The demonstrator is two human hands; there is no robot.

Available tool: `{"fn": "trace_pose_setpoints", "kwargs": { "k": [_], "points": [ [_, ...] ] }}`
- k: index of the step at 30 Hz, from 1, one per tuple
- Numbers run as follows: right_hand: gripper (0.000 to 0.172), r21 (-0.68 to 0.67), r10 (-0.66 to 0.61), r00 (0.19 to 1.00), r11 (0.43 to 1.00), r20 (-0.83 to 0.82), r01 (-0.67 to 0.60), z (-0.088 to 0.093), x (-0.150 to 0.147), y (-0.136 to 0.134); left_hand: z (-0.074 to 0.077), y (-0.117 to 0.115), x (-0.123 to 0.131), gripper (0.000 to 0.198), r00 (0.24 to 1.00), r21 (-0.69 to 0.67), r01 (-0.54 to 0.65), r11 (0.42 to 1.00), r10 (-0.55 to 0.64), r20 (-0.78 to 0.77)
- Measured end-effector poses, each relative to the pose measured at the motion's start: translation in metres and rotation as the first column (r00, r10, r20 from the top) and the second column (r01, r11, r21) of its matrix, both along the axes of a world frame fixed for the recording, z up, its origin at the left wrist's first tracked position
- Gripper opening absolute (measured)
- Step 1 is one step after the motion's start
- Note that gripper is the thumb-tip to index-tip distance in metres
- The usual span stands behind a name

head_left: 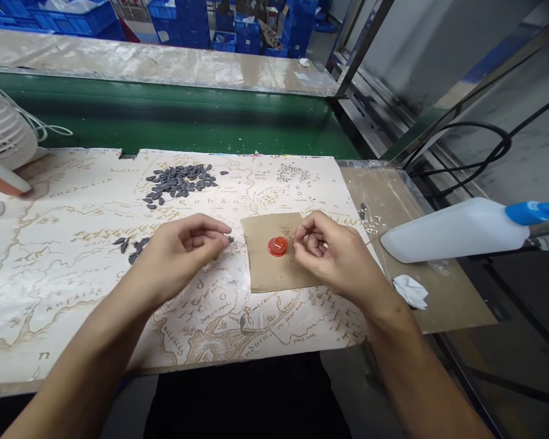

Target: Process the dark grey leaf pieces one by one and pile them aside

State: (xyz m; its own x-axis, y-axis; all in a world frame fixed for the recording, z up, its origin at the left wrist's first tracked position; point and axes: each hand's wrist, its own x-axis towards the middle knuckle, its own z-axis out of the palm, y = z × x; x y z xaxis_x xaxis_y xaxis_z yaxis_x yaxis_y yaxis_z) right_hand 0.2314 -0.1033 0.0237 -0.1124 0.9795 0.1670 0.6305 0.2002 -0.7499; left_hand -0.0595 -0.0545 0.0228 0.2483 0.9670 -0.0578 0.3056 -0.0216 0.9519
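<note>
Head view: left hand [183,259] pinches sunflower seed [231,239].

Left forearm [82,360] and right forearm [421,372] are slim and uncovered down to the lower edge of the view. Left hand [178,259] and right hand [333,256] are ungloved. Fingers [308,228] are long and thin, with nails trimmed short. A matte black garment [242,402] fills the lower middle of the view; its cut cannot be determined.
</note>
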Motion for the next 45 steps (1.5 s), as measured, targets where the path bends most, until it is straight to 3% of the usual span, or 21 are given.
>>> {"fn": "trace_pose_setpoints", "kwargs": {
  "k": [6,9,12,15,25,38,45],
  "points": [
    [0.018,-0.087,0.028,0.996,0.996,0.079,-0.022,-0.019,0.012,-0.013,-0.015,-0.037,0.018,0.009,0.983,-0.094,0.051,0.994,-0.033,0.183],
    [0.016,-0.083,-0.026,0.996,0.996,-0.091,0.018,-0.02,0.01,-0.018,-0.019,-0.046,0.03,0.011,0.956,-0.204,0.068,0.977,-0.005,0.294],
    [0.025,-0.057,-0.077,0.913,0.997,-0.402,0.059,-0.015,0.004,-0.025,-0.017,-0.052,0.044,0.014,0.89,-0.321,0.138,0.937,0.025,0.456],
    [0.036,-0.088,-0.074,0.796,0.996,-0.6,0.027,-0.008,-0.004,-0.032,-0.013,-0.054,0.055,0.016,0.826,-0.36,0.172,0.917,0.065,0.559],
    [0.039,-0.118,-0.047,0.613,0.99,-0.789,-0.076,-0.013,-0.021,-0.033,-0.013,-0.057,0.068,0.017,0.79,-0.373,0.222,0.901,0.058,0.61],
    [0.042,-0.141,-0.069,0.609,0.987,-0.79,-0.07,-0.013,-0.026,-0.032,-0.018,-0.059,0.066,0.013,0.813,-0.352,0.212,0.912,0.036,0.582],
    [0.038,-0.102,-0.044,0.668,0.994,-0.743,-0.047,-0.013,-0.028,-0.035,-0.014,-0.06,0.067,0.014,0.824,-0.365,0.202,0.909,0.044,0.564]
  ]
}}
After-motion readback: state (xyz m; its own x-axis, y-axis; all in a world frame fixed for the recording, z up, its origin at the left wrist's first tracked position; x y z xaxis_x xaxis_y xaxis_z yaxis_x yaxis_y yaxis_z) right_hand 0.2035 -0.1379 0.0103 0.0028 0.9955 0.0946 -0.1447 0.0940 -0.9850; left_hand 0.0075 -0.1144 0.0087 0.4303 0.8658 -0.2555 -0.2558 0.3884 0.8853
